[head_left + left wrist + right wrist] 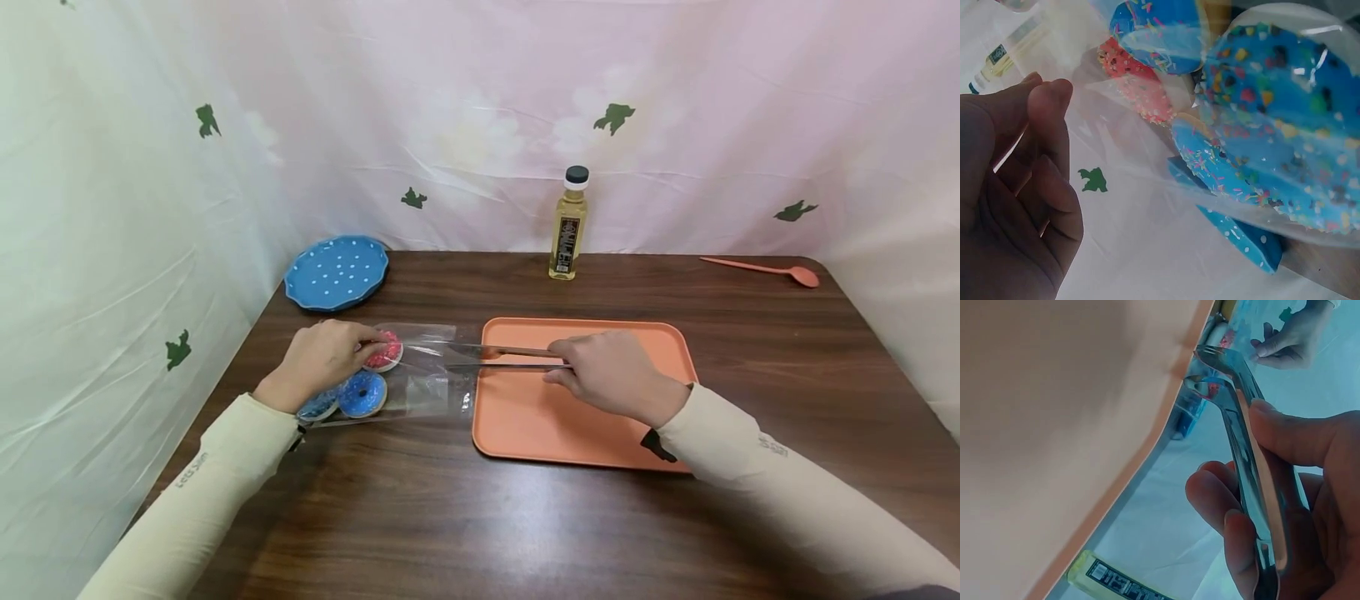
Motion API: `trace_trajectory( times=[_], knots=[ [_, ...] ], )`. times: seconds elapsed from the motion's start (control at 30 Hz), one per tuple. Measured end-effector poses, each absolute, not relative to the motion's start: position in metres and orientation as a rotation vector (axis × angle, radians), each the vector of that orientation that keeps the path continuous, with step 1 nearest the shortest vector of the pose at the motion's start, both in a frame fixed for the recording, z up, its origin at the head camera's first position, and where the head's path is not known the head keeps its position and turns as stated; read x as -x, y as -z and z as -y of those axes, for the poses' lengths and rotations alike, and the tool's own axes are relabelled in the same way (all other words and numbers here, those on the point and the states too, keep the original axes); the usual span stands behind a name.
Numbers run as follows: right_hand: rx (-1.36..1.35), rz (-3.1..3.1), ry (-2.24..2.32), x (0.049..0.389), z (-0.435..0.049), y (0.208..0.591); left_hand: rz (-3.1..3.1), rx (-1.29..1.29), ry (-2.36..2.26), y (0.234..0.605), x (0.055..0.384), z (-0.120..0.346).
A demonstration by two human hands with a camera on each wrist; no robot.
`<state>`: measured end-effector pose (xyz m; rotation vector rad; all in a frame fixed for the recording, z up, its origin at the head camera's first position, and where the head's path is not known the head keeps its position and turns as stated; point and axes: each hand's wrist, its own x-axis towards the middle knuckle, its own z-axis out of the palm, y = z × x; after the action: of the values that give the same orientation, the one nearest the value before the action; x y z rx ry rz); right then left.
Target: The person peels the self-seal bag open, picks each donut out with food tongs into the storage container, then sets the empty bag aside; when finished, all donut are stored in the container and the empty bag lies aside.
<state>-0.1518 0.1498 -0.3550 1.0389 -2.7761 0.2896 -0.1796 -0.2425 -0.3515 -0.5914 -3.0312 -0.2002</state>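
An orange tray [600, 433] lies on the brown table [420, 517], and at its nine o'clock a clear bag [427, 379] holds one pink doughnut [386, 352] and blue doughnuts [363, 394]. The right hand [611, 373] over the tray curls its fingers round metal tongs [510, 358], whose tips point to nine o'clock into the bag's mouth. The left hand [322, 358] pinches the bag's top edge beside the pink doughnut.
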Motion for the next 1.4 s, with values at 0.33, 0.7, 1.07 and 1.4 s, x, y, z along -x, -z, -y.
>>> trace_trajectory(
  times=[0.33,0.7,1.07,1.4],
  knots=[
    [-1.055,2.741,-0.249,0.153,-0.153,0.349,3.074,0.548,0.227,0.35,0.179,0.242],
    [-1.089,2.705,-0.24,0.159,-0.136,0.346,3.024,0.596,0.152,0.348,0.178,0.242],
    [-1.052,2.699,-0.235,0.161,-0.139,0.348,3.035,0.584,0.144,0.343,0.177,0.248],
    [-1.052,2.695,-0.245,0.162,-0.134,0.349,3.055,0.57,0.172,0.343,0.176,0.246]
  ],
)
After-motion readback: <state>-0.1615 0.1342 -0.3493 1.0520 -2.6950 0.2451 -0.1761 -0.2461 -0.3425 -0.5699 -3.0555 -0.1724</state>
